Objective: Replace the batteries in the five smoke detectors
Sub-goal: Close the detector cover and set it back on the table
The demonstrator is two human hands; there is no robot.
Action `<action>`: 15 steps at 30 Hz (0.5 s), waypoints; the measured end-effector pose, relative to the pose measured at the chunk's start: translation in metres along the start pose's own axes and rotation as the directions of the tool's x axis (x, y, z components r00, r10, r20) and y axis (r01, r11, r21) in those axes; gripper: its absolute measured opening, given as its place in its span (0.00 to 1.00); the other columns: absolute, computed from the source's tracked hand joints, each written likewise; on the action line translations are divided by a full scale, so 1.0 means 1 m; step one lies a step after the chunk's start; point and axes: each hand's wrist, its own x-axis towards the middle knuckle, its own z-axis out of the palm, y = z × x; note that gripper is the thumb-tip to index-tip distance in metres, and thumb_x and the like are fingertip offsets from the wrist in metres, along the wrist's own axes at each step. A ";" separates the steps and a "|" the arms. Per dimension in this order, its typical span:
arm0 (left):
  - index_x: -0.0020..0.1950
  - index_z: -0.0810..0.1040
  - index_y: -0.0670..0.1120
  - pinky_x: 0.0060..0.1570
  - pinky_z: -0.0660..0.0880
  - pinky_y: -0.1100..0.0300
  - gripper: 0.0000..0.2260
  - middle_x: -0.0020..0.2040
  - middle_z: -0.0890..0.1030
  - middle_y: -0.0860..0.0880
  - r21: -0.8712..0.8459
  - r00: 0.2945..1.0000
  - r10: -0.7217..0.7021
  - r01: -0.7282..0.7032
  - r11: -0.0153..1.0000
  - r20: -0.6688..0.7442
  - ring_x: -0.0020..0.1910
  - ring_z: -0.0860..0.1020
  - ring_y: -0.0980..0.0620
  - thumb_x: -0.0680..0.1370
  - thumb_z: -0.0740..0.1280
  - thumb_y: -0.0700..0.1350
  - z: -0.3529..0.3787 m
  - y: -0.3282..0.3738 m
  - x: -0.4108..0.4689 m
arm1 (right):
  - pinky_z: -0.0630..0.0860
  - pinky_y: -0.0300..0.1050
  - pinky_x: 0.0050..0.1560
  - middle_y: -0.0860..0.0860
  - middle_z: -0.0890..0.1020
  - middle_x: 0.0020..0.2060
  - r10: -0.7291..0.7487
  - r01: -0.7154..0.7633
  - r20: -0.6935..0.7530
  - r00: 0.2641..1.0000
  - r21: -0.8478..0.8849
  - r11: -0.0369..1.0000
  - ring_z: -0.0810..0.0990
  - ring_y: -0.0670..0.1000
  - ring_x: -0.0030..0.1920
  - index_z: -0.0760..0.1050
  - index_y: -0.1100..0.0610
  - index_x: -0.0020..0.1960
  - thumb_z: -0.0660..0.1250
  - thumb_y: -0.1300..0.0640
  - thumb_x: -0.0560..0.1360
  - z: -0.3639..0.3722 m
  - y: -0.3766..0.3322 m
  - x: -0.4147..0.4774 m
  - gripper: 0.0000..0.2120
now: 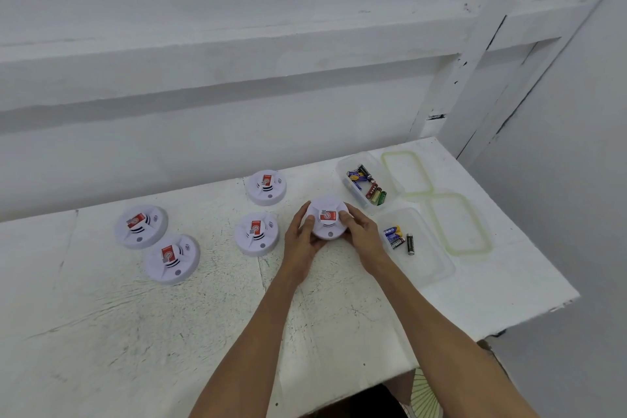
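Across the table (135, 332): five detectors (252, 244), two tubs (424, 261), two lids (458, 224).

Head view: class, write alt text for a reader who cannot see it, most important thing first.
A left hand and a right hand grip a white smoke detector at a white table. Four more detectors lie to its left. On the right, two open tubs hold batteries, with two lids beside them.

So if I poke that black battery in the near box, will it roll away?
Probably it rolls a bit: the black battery is a cylinder lying on its side. It likely won't get far, since the walls of the clear box surround it. It looks hard, so it shouldn't bend.
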 end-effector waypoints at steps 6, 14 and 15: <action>0.75 0.73 0.51 0.55 0.83 0.50 0.17 0.70 0.80 0.45 -0.036 1.000 0.001 -0.001 0.999 0.005 0.67 0.81 0.46 0.86 0.63 0.43 -0.001 0.000 0.000 | 0.78 0.57 0.63 0.52 0.85 0.58 -0.002 0.002 0.013 1.000 0.007 1.000 0.83 0.53 0.59 0.78 0.56 0.68 0.66 0.58 0.81 -0.001 0.000 -0.002 0.16; 0.74 0.73 0.51 0.53 0.83 0.51 0.17 0.69 0.81 0.46 -0.061 1.000 -0.002 0.002 0.998 -0.001 0.65 0.82 0.46 0.86 0.63 0.43 -0.001 0.001 0.000 | 0.79 0.55 0.63 0.51 0.85 0.57 -0.001 0.001 0.012 1.000 0.024 1.000 0.84 0.52 0.59 0.78 0.54 0.66 0.66 0.58 0.81 0.001 -0.003 -0.004 0.14; 0.74 0.74 0.51 0.52 0.83 0.52 0.16 0.69 0.81 0.46 -0.059 1.000 -0.002 0.002 0.998 0.000 0.65 0.82 0.46 0.86 0.63 0.43 -0.001 0.001 0.000 | 0.79 0.56 0.63 0.52 0.85 0.58 -0.001 0.001 0.012 1.000 0.024 1.000 0.84 0.52 0.59 0.78 0.55 0.66 0.66 0.58 0.81 0.001 -0.003 -0.004 0.14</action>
